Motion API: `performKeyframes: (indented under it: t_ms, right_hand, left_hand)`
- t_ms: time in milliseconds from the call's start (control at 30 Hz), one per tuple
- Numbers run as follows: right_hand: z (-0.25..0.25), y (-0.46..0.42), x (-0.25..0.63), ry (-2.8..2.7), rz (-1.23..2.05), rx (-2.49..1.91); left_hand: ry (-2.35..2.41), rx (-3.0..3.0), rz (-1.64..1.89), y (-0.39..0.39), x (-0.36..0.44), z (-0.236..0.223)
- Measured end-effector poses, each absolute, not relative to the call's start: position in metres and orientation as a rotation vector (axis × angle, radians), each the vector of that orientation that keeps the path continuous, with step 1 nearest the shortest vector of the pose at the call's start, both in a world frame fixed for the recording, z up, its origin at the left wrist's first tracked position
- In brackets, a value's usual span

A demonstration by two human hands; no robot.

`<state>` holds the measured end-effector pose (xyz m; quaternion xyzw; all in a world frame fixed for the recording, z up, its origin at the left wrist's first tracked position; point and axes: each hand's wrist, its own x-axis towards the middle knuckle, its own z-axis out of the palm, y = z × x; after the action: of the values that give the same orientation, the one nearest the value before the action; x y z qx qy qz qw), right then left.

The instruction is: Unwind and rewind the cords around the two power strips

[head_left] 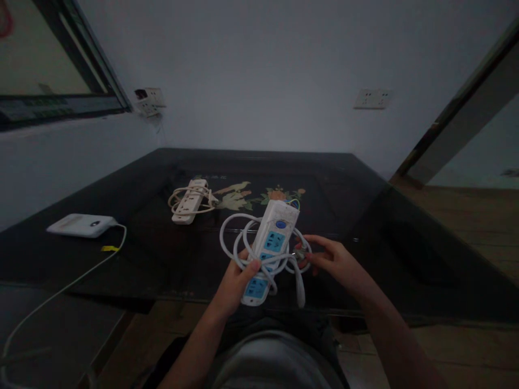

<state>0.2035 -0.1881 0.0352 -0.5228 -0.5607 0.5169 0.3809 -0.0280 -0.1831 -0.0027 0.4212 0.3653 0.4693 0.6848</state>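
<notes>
A white power strip with blue sockets is tilted above the front of the dark table. Its white cord is looped around the body in several coils. My left hand grips the strip's lower left side, the thumb lying over the cord and the other fingers hidden beneath. At the right side, my right hand pinches the plug at the cord's end, its prongs pointing left. Thin coloured wires show at the strip's top right corner.
Another white power strip, wrapped in its cord, lies left of centre on the black table. Farther left is a white device with a cable running off the near edge. Wall sockets are behind, and a window is at left.
</notes>
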Motion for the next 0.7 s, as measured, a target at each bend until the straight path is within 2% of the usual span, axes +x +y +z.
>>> performKeyframes:
  t_ms: [200,400,700]
  right_hand:
    - [0.032,-0.164,0.201,-1.68,1.346,-1.391]
    - [0.022,-0.118,0.19,-1.819,1.124,-1.245]
    - [0.02,-0.066,0.168,-1.319,1.277,-1.355]
  left_hand:
    - [0.822,0.863,0.999,-0.165,-0.031,0.01]
    - [0.864,0.886,1.019,-0.145,-0.044,0.019]
    - [0.842,0.872,0.959,-0.078,-0.042,0.027]
